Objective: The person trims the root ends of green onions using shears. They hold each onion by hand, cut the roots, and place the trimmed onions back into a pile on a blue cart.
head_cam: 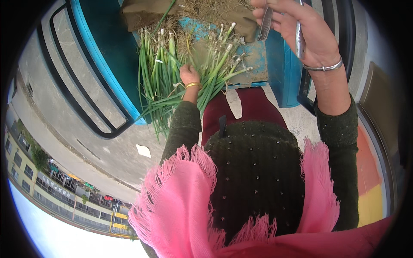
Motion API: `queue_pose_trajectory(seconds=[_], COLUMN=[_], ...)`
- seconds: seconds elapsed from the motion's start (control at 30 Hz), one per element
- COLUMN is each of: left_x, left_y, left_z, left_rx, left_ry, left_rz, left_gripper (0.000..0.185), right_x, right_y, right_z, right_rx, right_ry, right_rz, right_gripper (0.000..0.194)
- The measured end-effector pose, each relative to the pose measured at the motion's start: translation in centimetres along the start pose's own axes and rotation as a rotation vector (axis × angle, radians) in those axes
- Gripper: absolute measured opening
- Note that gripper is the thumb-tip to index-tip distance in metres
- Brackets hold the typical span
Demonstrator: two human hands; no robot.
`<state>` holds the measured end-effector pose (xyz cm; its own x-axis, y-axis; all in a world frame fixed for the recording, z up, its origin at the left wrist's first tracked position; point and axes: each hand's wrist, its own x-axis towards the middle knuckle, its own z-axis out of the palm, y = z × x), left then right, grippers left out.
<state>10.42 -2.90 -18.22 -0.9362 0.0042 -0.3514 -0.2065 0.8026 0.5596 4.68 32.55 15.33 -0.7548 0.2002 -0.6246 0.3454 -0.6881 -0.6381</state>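
Observation:
My left hand (189, 74), with a gold-coloured bracelet at the wrist, is curled among the green leaves of spring onions (158, 71). Their white root ends point away from me and the leaves hang over the near edge. More spring onions (214, 69) fan out to the right of this hand. Raised at the upper right, my right hand (314, 35) wears a silver-coloured bangle. It holds a metal tool (300, 40) with two shiny arms, one lying along the palm, the other by the fingers; its top runs out of view.
Beneath the spring onions is a worn blue vehicle bed (250, 61) with soil on it. Brown cloth (145, 14) and dry roots (222, 9) lie beyond. Blue side panels with black rails (87, 74) flank both sides. A white scrap (143, 150) lies on the concrete.

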Motion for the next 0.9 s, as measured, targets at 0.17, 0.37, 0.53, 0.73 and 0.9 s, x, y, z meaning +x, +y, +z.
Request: queue_pose_trajectory(seconds=[0.17,0.37,0.53,0.73,0.9], left_x=[3.9,6.4,8.4,10.1,6.3], left_y=[-0.7,1.1,0.4,3.3,11.4], left_z=[-1.9,-2.1,-2.1,-4.1,-12.5], left_rx=[0.216,0.263,0.67,-0.458,-0.473], left_ry=[0.177,0.257,0.228,-0.314,-0.381], left_rz=[-0.051,-0.199,0.082,-0.051,0.072], left_gripper=[0.037,0.049,0.048,0.041,0.045], right_x=[0.0,0.3,0.1,0.2,-0.2], right_y=[0.3,0.6,1.0,1.7,2.4], right_z=[-0.1,-1.1,-0.6,-0.5,-0.2], right_rx=[-0.101,-0.281,-0.28,-0.337,-0.789], right_ry=[-0.074,-0.187,-0.205,-0.241,-0.404], right_rz=[-0.003,-0.005,0.017,0.068,0.076], right_gripper=[0.034,0.047,0.046,0.04,0.051])
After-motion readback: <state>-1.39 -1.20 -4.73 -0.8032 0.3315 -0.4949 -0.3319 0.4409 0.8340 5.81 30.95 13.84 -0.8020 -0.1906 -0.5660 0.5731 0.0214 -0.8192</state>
